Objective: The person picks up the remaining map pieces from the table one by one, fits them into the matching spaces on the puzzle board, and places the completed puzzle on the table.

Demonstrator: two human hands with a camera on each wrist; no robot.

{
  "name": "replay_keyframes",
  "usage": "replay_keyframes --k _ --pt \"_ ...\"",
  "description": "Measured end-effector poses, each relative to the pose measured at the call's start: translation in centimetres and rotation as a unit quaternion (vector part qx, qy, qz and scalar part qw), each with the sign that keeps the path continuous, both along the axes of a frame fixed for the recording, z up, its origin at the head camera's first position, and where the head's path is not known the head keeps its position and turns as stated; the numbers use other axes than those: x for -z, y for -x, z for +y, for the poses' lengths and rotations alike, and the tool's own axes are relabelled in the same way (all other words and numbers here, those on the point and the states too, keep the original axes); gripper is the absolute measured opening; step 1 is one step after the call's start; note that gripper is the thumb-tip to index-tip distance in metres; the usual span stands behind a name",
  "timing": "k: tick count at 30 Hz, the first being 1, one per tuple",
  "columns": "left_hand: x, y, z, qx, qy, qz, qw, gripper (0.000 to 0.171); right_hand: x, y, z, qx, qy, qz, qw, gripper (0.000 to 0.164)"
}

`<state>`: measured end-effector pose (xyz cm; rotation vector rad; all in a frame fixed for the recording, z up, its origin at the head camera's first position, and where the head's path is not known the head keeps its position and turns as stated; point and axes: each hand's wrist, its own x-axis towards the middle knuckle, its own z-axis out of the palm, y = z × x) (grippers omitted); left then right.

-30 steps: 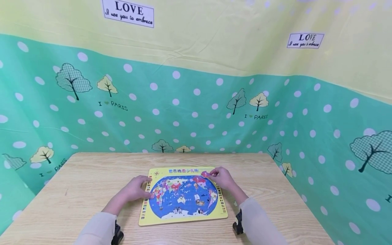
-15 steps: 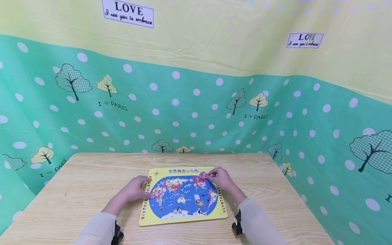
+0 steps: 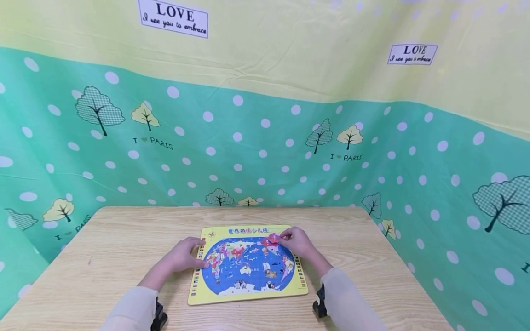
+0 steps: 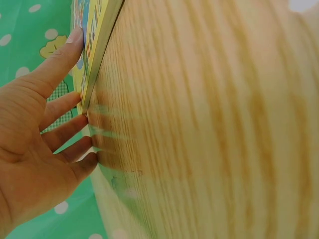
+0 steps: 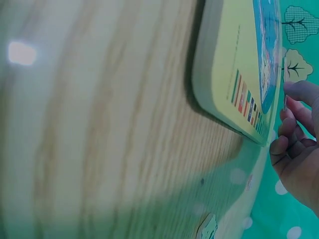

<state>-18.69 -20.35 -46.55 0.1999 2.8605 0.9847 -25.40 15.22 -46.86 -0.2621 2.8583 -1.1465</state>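
Observation:
A world-map puzzle board [image 3: 198, 298] with a yellow border and blue oval lies on the table. In the head view my right hand [image 3: 299, 241] pinches a small red puzzle piece [image 3: 273, 237] over the map's upper right part. The right wrist view shows that puzzle piece [image 5: 285, 74] edge-on between thumb and fingers; whether it touches the board cannot be told. My left hand [image 3: 186, 255] rests at the board's left edge. From the left wrist, this hand [image 4: 25, 144] has its thumb over the border and its fingers spread, fingertips by the edge.
Wood-grain table [image 3: 124, 257] surrounds the board. A small green, pale-edged piece [image 5: 208, 226] lies on the table right of the board, with a tiny pinkish one [image 5: 249, 181] farther off. A green and yellow patterned curtain [image 3: 248, 151] hangs behind the table.
My right hand has shifted slightly left and toward me, carrying the red puzzle piece from the border onto the map's upper right. The left hand and board have stayed put.

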Motion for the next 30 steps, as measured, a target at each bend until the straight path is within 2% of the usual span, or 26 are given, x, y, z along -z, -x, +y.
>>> replay_keyframes --k 6,30 --pt "-0.08 0.02 0.02 0.001 -0.001 0.002 1.0 0.081 0.05 -0.13 -0.31 0.004 -0.006 -0.003 1.0 0.019" --pt "-0.16 0.05 0.08 -0.003 0.001 -0.001 1.0 0.08 -0.12 -0.34 -0.84 -0.024 -0.005 -0.002 1.0 0.018"
